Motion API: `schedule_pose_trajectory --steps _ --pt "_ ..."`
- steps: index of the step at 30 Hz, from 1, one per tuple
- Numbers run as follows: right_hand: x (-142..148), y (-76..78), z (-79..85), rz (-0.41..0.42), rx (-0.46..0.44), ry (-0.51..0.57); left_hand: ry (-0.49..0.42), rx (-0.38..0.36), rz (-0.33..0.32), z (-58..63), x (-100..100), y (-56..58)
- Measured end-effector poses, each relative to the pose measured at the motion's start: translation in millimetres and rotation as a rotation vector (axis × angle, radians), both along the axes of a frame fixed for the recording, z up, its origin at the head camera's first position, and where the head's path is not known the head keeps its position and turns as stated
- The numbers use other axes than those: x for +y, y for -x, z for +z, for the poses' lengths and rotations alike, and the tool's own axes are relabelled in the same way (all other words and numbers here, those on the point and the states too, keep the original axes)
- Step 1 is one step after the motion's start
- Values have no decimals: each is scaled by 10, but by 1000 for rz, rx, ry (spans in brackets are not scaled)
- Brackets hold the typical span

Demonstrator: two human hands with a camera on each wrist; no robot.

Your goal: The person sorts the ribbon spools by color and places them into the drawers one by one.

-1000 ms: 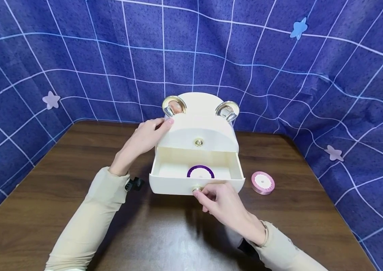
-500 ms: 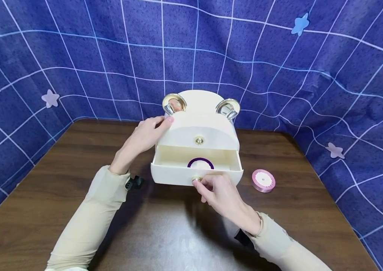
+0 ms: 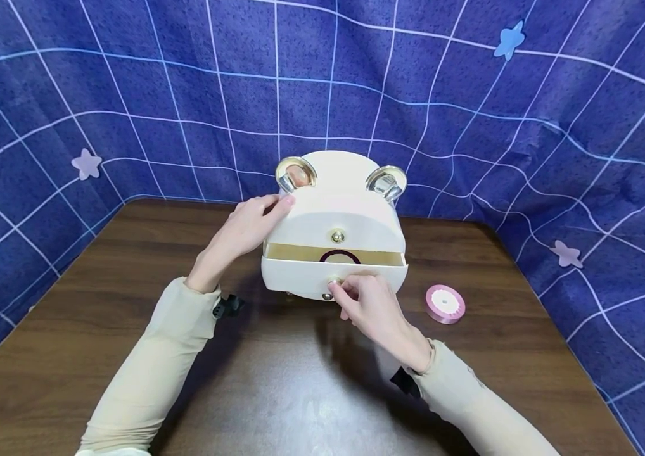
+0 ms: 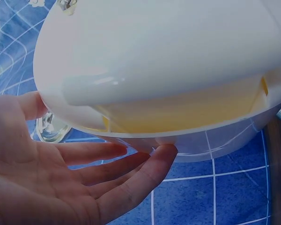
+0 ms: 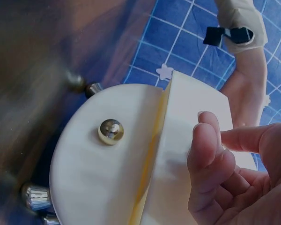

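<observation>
A white drawer box (image 3: 357, 202) with round metal ears stands on the table. My right hand (image 3: 374, 310) pinches the small metal knob (image 3: 334, 282) of its middle drawer (image 3: 294, 275), which sticks out part way. Inside that drawer, the upper rim of a dark purple ribbon roll (image 3: 340, 252) shows above the front. My left hand (image 3: 245, 228) rests on the box's left side, thumb near the top; in the left wrist view its fingers (image 4: 131, 183) lie fairly straight against the side wall. In the right wrist view the lower drawer's knob (image 5: 111, 131) is bare.
On the wooden table (image 3: 277, 380), right of the box, lies a pink ribbon roll (image 3: 445, 304). A blue gridded cloth (image 3: 322, 76) hangs behind and at the sides. Short metal feet (image 5: 36, 196) support the box.
My right hand has moved away from me with the knob, and the middle drawer has slid mostly in. Less of the purple ribbon roll shows. The left hand has stayed in place.
</observation>
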State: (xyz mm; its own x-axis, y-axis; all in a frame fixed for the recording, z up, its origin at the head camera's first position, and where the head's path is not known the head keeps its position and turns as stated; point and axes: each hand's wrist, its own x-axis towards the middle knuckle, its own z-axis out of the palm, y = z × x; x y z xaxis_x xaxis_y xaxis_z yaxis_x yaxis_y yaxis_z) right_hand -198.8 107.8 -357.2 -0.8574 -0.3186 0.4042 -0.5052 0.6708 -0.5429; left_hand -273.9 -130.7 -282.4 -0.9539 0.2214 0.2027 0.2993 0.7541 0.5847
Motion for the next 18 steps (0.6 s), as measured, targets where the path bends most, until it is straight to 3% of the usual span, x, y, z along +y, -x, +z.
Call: schedule_pose_trajectory --steps 18 --pt "-49 260 -17 -58 -13 46 -17 5 15 -3 15 12"
